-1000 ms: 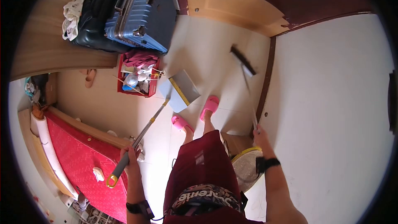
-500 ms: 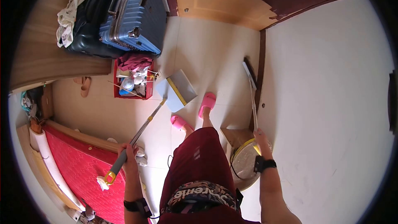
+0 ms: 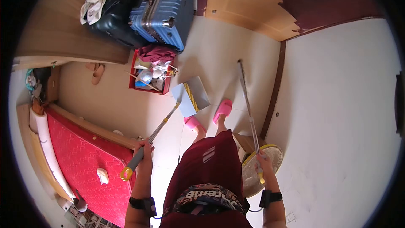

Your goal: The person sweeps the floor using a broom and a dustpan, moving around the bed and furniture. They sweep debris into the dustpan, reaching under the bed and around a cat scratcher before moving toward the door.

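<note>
A grey dustpan (image 3: 192, 96) with a yellow comb strip rests on the pale floor, left of the pink slippers (image 3: 223, 109). Its long handle runs down to my left hand (image 3: 144, 154), which is wrapped round the grey grip. On the right, my right hand (image 3: 265, 164) is closed round the handle of a broom (image 3: 248, 105). The broom head, seen edge-on, is at the far end of the pole, up and right of the dustpan. A round yellow-rimmed object (image 3: 251, 181) lies below my right hand.
A red box (image 3: 166, 88) full of small items stands left of the dustpan. Behind it are a blue suitcase (image 3: 175, 14) and a dark suitcase (image 3: 116, 23). A red mattress (image 3: 80, 152) is at left, a white wall panel (image 3: 333, 114) at right.
The broom head has moved left, away from the wall's base, and turned edge-on. My right hand has come lower. The dustpan stays on the floor in my left hand; the view has shifted.
</note>
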